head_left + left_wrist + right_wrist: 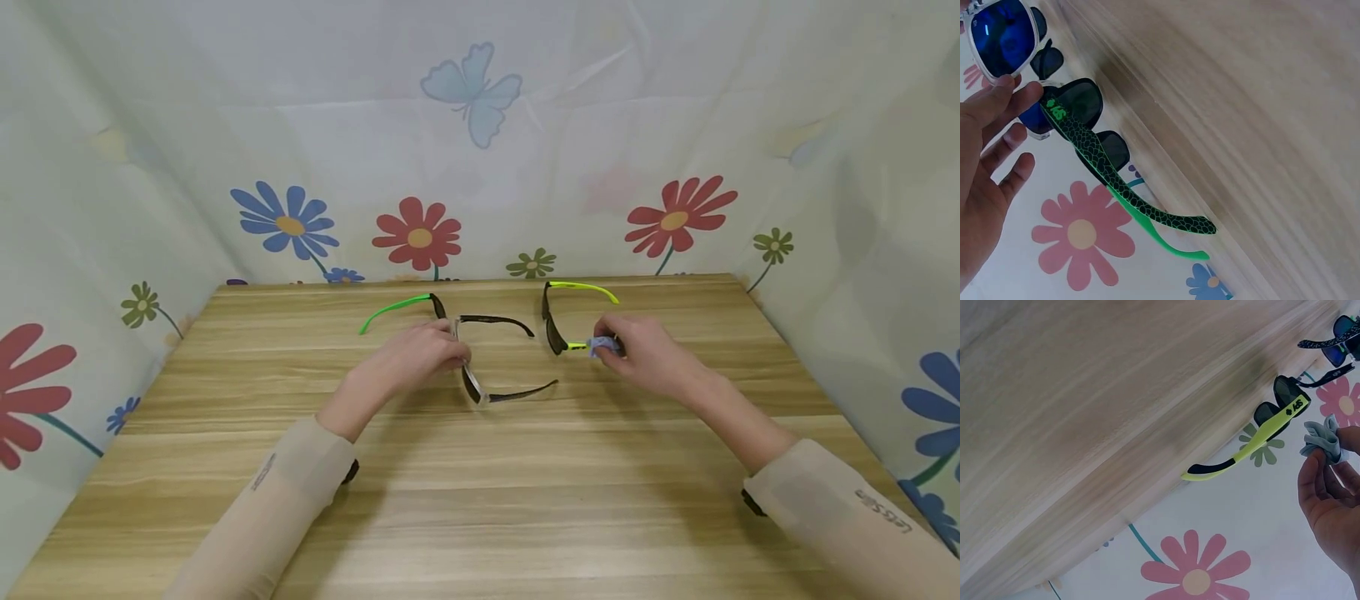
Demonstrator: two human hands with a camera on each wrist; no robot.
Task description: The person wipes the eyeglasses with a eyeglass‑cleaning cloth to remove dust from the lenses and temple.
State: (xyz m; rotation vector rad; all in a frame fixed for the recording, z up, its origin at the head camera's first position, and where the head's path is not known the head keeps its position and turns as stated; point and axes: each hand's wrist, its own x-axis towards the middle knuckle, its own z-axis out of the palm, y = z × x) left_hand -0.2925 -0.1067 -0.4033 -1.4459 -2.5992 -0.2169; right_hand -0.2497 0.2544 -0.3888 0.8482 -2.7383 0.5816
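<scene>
Thumb and fingers of the left hand are pinching the clear-framed sunglasses by the rim, the thumb and forefinger closing narrowly while the other fingers are curling loosely below. Its transparent plastic is edging rounded, glossy lenses that are gleaming deep blue in the left wrist view, and its slim dark arms are stretching to the right across the table. Thumb and fingertips of the right hand are gripping a crumpled, pale blue-grey cloth, its soft folds bunching up above them. The cloth is overlapping one arm of the yellow-armed sunglasses in the head view; whether the two are touching, I cannot tell. Those sunglasses are standing open, their dark lenses facing left and their smooth yellow arms curving toward the tips. Just beside the left hand, the green-armed sunglasses are showing a cracked, net-like green-on-black pattern along one arm. Streaky wood grain is running across the table, and a creased white sheet is hanging behind, displaying flat, round-petalled flowers.
</scene>
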